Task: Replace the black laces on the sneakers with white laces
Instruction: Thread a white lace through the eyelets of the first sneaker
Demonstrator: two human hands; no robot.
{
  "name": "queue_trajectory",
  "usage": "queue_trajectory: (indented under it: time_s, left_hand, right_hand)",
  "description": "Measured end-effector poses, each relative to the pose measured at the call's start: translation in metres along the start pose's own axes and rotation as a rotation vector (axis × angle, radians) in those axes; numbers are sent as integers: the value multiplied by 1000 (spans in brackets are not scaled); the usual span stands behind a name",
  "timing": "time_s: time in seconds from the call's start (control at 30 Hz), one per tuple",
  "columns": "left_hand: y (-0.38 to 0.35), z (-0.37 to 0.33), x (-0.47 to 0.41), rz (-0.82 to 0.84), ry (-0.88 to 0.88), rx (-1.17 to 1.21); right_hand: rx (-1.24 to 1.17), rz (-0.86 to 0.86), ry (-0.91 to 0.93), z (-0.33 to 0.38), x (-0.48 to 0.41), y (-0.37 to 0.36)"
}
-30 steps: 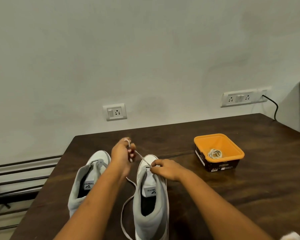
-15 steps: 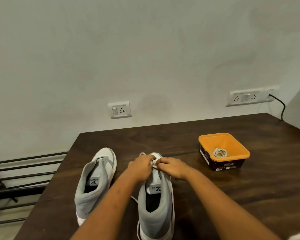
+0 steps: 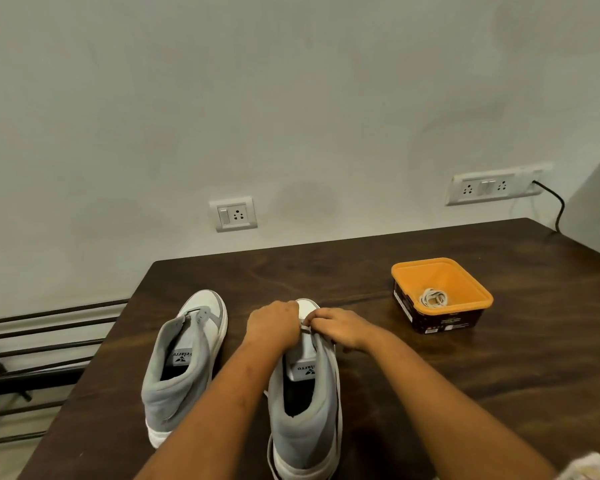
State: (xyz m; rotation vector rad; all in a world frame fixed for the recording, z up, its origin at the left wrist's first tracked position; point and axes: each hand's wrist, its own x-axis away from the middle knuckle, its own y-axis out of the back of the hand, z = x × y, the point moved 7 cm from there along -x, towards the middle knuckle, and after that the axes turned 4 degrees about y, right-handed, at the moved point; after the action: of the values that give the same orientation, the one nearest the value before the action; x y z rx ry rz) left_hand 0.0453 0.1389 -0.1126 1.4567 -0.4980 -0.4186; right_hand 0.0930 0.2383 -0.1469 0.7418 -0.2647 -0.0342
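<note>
Two grey and white high-top sneakers stand on the dark wooden table [image 3: 499, 368], toes toward the wall. The left sneaker [image 3: 184, 362] has no lace that I can see. Both hands work at the front eyelets of the right sneaker [image 3: 305, 403]. My left hand [image 3: 274, 325] curls over its toe part, fingers hidden. My right hand [image 3: 340, 327] pinches the white lace [image 3: 305, 327] at the eyelets. Loose white lace trails down both sides of this sneaker. No black lace shows.
An orange tub [image 3: 465, 299] with dark sides stands to the right, a coiled white lace [image 3: 433, 297] inside. Wall sockets [image 3: 234, 214] sit behind the table, and a black cable [image 3: 558, 206] hangs from the right one. Black metal rails [image 3: 32, 344] lie left of the table edge.
My left hand dropped from its raised position, where it pulled the lace up, down onto the toe end of the right sneaker, meeting my right hand. The view shifted slightly.
</note>
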Motion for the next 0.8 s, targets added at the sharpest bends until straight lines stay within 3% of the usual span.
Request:
queue_trajectory:
  time_s: [0.1,0.23,0.43,0.5,0.63,0.67,0.8]
  left_hand:
    - [-4,5,1,59,3,4]
    - [-2,25,0,94,53,213]
    - [40,78,7,-254,253,732]
    - [38,88,10,-316,350,1010]
    - [34,100,15,-427,531,2087]
    - [38,103,16,-466,541,2262]
    - [57,117,29,-632,571,2491]
  right_hand:
    - [2,-3,0,1,0,0]
    - [-14,2,-1,2,1,0]
    - [-41,-4,-11,0,1,-1]
    - [-47,-4,-8,1,2,-1]
    - [-37,-16,-5,2,2,-2]
    - [-39,-18,-8,3,2,-2]
    - [-60,-12,-12,2,2,-2]
